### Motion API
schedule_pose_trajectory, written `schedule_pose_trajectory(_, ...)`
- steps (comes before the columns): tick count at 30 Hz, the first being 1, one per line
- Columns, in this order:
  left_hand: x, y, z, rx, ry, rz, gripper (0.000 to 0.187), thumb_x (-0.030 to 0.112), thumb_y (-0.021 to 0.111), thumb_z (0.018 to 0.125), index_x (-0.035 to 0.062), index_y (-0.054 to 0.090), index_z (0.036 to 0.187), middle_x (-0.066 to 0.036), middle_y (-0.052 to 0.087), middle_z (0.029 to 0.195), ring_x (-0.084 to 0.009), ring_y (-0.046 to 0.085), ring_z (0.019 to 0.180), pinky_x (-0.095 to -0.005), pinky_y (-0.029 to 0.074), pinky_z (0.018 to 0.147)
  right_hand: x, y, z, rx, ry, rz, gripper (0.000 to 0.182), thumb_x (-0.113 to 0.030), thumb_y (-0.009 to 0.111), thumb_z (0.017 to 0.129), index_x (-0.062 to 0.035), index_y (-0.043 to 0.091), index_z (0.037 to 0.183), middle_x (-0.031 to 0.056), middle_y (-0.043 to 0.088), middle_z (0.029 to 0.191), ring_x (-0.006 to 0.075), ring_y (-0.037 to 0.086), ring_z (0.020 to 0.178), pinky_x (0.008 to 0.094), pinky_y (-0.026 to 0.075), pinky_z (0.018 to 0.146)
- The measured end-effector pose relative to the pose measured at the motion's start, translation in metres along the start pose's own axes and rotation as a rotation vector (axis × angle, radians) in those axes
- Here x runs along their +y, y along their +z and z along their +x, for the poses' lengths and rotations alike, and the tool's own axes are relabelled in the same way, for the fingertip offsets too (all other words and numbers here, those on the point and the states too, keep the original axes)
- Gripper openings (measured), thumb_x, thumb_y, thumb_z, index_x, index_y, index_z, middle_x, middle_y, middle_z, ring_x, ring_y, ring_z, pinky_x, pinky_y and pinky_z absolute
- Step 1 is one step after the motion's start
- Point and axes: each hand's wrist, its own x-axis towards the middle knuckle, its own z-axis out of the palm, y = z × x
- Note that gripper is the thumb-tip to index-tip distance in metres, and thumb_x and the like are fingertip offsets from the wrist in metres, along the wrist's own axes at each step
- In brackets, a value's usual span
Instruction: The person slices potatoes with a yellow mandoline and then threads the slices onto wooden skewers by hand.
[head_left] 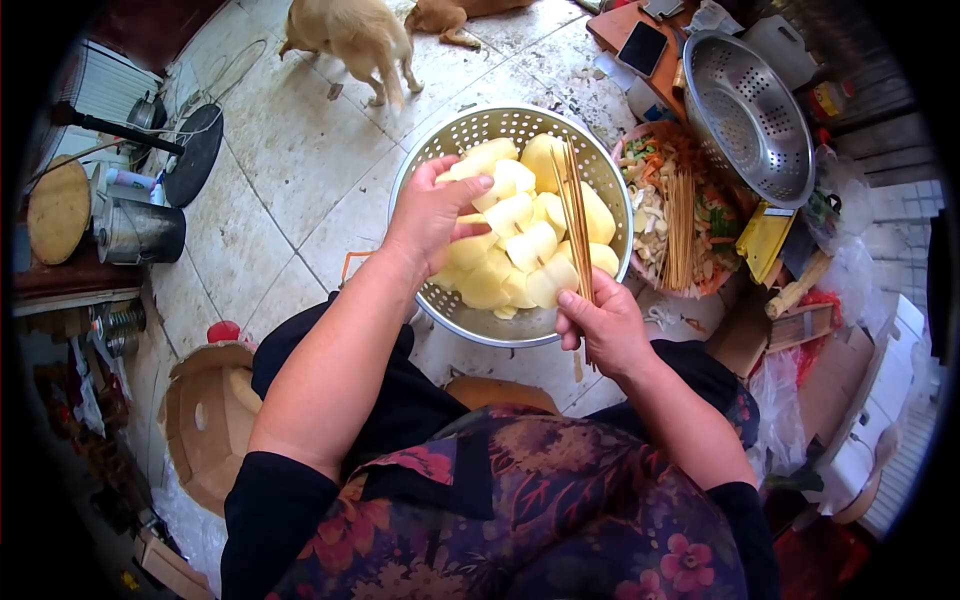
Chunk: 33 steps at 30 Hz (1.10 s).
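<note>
A metal colander (440, 312) full of pale yellow potato slices (484, 278) stands in front of my body. My left hand (440, 212) is over the left part of the slices, its thumb and fingers apart, touching or just above them. Wooden skewers (574, 205) rise in a thin bundle from my right hand (606, 325), which is closed round their lower ends at the colander's near right rim. Several potato slices sit close beside the bundle, and one thin stick points down below my right fingers.
To the right, a pink basin (700, 285) holds cut vegetables and more skewers (680, 235). An empty colander (750, 118) leans behind it near a phone (642, 48). Dogs (350, 40) are on the tiled floor ahead. A cardboard box (205, 420) and a pot (140, 230) are at left.
</note>
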Motion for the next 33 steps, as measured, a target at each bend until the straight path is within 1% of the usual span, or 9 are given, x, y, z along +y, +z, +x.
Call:
schedule_pose_trajectory(2,-0.005,0.003,-0.002,-0.003,-0.033,0.004,0.042,0.014,0.064,0.084,0.0045,0.045,0.12,-0.013,0.058,0.108,-0.024,0.061,0.094,-0.0362,0.054,0.073,0.001,0.0,0.0,0.018,-0.02,0.045,0.025,-0.014,0.054,0.092,-0.0044,0.051,0.114,0.0017,0.056,0.069,0.0084,0.051,0.05,0.0189,0.042,0.047)
schedule_pose_trajectory(4,-0.008,0.008,-0.008,-0.193,-0.242,-0.073,0.039,0.021,0.059,0.088,0.0042,0.046,0.121,-0.012,0.058,0.107,-0.0267,0.061,0.091,-0.0415,0.054,0.075,0.002,0.0,0.001,0.024,-0.018,0.037,0.026,-0.015,0.054,0.091,-0.0051,0.051,0.115,0.0016,0.056,0.07,0.0083,0.051,0.05,0.0188,0.041,0.046)
schedule_pose_trajectory(5,-0.012,0.013,-0.014,-0.211,-0.204,-0.098,0.035,0.024,0.053,0.091,0.0064,0.048,0.121,-0.011,0.059,0.109,-0.0266,0.063,0.092,-0.0397,0.055,0.073,0.001,0.0,0.001,0.041,-0.018,0.027,0.02,-0.015,0.057,0.09,-0.0029,0.053,0.106,0.0037,0.056,0.067,0.0099,0.052,0.049,0.02,0.043,0.045)
schedule_pose_trajectory(9,-0.016,0.017,-0.015,-0.246,-0.168,-0.126,0.033,0.021,0.053,0.092,0.008,0.048,0.122,-0.011,0.059,0.11,-0.0248,0.064,0.089,-0.0366,0.056,0.069,0.002,-0.001,-0.001,0.023,0.004,0.046,0.018,-0.015,0.057,0.09,-0.0028,0.053,0.103,0.0038,0.056,0.067,0.0103,0.052,0.049,0.0202,0.044,0.046)
schedule_pose_trajectory(15,-0.017,0.019,-0.017,-0.255,-0.181,-0.074,0.033,0.019,0.052,0.092,0.0085,0.048,0.123,-0.01,0.06,0.11,-0.0231,0.066,0.085,-0.0337,0.057,0.065,0.009,-0.005,0.0,-0.006,0.015,0.053,0.02,-0.015,0.055,0.091,-0.0053,0.052,0.108,0.0016,0.057,0.068,0.0079,0.051,0.048,0.0181,0.039,0.043)
schedule_pose_trajectory(19,-0.018,0.02,-0.016,-0.249,-0.167,-0.046,0.036,0.024,0.055,0.091,0.0076,0.047,0.122,-0.011,0.059,0.109,-0.0235,0.065,0.085,-0.033,0.056,0.063,0.006,-0.007,0.0,0.002,0.008,0.061,0.019,-0.015,0.055,0.091,-0.0047,0.052,0.107,0.0021,0.057,0.068,0.0083,0.052,0.049,0.0187,0.041,0.045)
schedule_pose_trajectory(24,-0.012,0.014,-0.007,-0.175,-0.183,0.066,0.045,0.031,0.059,0.088,0.0045,0.044,0.121,-0.012,0.055,0.107,-0.0225,0.064,0.082,-0.0319,0.055,0.064,0.008,-0.022,0.005,0.13,-0.047,0.157,0.019,-0.014,0.053,0.092,-0.0043,0.052,0.108,0.003,0.057,0.068,0.0092,0.052,0.05,0.0206,0.043,0.047)
schedule_pose_trajectory(26,-0.007,0.011,-0.004,-0.109,-0.107,0.123,0.044,0.034,0.059,0.088,0.0047,0.044,0.117,-0.012,0.055,0.103,-0.0211,0.063,0.079,-0.0314,0.055,0.063,0.011,-0.036,0.009,0.188,-0.08,0.168,0.017,-0.013,0.052,0.092,-0.0048,0.052,0.107,0.0034,0.057,0.068,0.0096,0.052,0.049,0.0207,0.041,0.045)
schedule_pose_trajectory(33,0.001,0.007,0.003,-0.085,-0.054,0.123,0.039,0.029,0.059,0.088,0.0043,0.046,0.115,-0.012,0.054,0.103,-0.0193,0.061,0.078,-0.0296,0.053,0.063,0.029,-0.075,0.022,0.415,-0.025,0.075,0.014,-0.01,0.05,0.092,-0.0065,0.053,0.105,0.0024,0.056,0.068,0.0087,0.05,0.048,0.0203,0.04,0.042)
